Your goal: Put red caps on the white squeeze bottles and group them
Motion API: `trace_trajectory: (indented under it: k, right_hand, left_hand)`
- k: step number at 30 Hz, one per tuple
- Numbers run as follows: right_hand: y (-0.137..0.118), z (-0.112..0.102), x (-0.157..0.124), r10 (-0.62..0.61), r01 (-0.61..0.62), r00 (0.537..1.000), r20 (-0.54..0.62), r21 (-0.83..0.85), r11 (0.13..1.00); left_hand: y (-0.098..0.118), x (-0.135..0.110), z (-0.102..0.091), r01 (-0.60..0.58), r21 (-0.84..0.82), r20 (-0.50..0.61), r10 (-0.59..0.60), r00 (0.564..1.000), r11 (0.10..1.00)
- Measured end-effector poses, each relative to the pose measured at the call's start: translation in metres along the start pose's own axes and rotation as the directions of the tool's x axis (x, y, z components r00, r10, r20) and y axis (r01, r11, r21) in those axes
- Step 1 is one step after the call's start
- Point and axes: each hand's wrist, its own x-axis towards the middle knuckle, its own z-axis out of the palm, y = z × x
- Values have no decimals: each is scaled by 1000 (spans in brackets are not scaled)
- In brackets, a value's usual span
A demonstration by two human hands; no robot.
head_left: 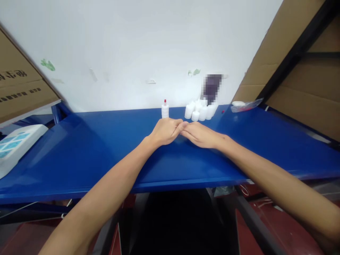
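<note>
My left hand and my right hand meet over the middle of the blue table, touching at the fingers. The left fingers are curled, and its thumb lies against the right fingertips. My right hand points leftward, palm down, its fingers pressed together. Whatever lies between or under the fingers, if anything, is hidden. Just behind my left hand stands a white bottle with a pointed red-tipped cap. A cluster of several small white bottles stands behind my right hand, near the wall.
A small red piece and a clear plastic bag lie at the back right. On the left, a white device with blue panels sits near a cardboard box. Cardboard and a black frame border the right side.
</note>
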Motion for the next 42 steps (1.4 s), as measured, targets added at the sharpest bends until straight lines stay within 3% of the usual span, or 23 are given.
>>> trace_trajectory:
  k: [4, 11, 16, 22, 26, 42]
  right_hand:
    - [0, -1, -2, 13, -14, 1000, 26, 22, 1000]
    - [8, -16, -7, 220, -217, 976, -10, 102, 971]
    - [9, -29, -10, 256, -259, 965, 60, 62, 964]
    - [9, -28, -10, 326, -319, 924, 199, -71, 945]
    - [10, -24, -9, 316, -308, 921, 226, -74, 949]
    - [11, -21, -8, 289, -293, 950, 120, 15, 956]
  left_hand:
    - [-2, -2, -1, -40, 58, 50, 37, 998, 998]
    - [-6, -4, 4, 40, -20, -60, -41, 997, 999]
    - [-9, -2, 6, 111, 6, 35, -111, 993, 994]
    - [-11, -2, 8, 105, 91, 94, -113, 989, 990]
    - [-11, -2, 9, 113, 87, 95, -121, 988, 990]
    - [-11, -1, 10, 162, 9, 123, -161, 979, 987]
